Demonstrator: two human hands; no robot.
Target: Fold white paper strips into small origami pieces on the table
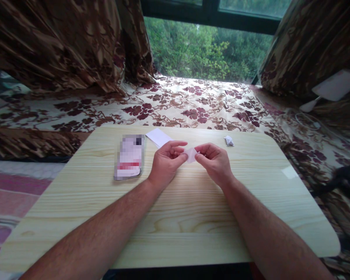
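Over tabletop (192,217) centre: paper slip (190,154) lies crosswise, left hand (165,163) and right hand (215,162) equally near, fingers (180,158) pinching opposite ends.

The bare left forearm (105,229) enters from seven o'clock and the bare right forearm (259,229) from five o'clock, converging toward the middle. The left hand (166,163) and right hand (214,161) meet there, fingers curled, thumb and forefinger tips pinched closed.
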